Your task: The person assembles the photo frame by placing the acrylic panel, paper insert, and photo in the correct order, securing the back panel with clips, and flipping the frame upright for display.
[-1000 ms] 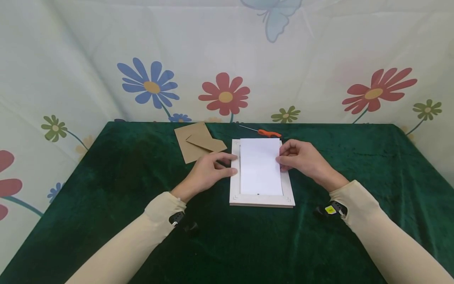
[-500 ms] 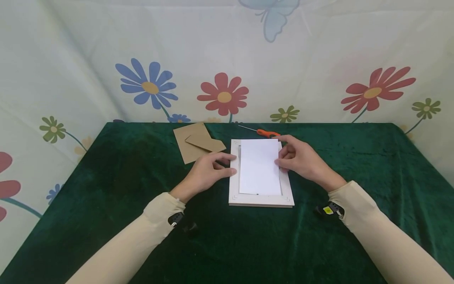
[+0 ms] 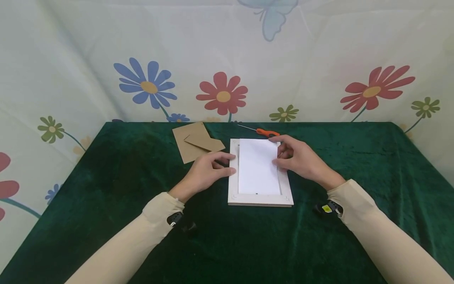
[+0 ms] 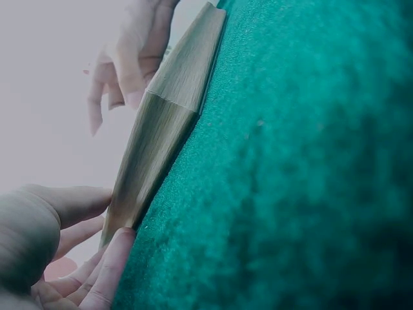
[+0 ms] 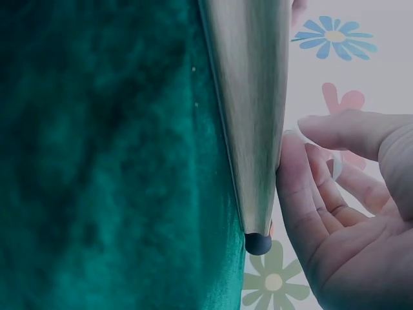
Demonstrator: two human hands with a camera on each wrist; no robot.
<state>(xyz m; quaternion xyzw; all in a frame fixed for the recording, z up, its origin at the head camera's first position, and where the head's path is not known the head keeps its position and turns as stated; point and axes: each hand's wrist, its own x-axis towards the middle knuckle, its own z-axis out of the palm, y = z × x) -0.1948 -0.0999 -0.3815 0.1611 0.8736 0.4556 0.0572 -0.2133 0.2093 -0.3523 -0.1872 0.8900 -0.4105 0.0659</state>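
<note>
A pale wooden frame [image 3: 262,200] lies flat on the green cloth, with a white paper sheet [image 3: 258,169] over its opening. Thumb and fingers of my left hand [image 3: 202,171] hold the frame's left side; in the left wrist view they grip the wooden edge [image 4: 148,148]. My right hand [image 3: 306,161] is at the sheet's right edge, thumb on top and some fingers partly hidden behind it, the forefinger reaching to the sheet's top right corner. In the right wrist view that hand [image 5: 355,200] is beside the frame's edge [image 5: 251,116].
A brown backing board [image 3: 186,148] with a folded flap lies behind and left of the frame. An orange-handled screwdriver [image 3: 266,133] lies just behind the frame. A flower-printed curtain [image 3: 305,47] hangs behind the cloth-covered table [image 3: 106,189].
My right forefinger has moved left to the sheet's top right corner. The sheet shifted slightly left over the frame, and its lower edge tilted briefly. My left hand stayed on the frame.
</note>
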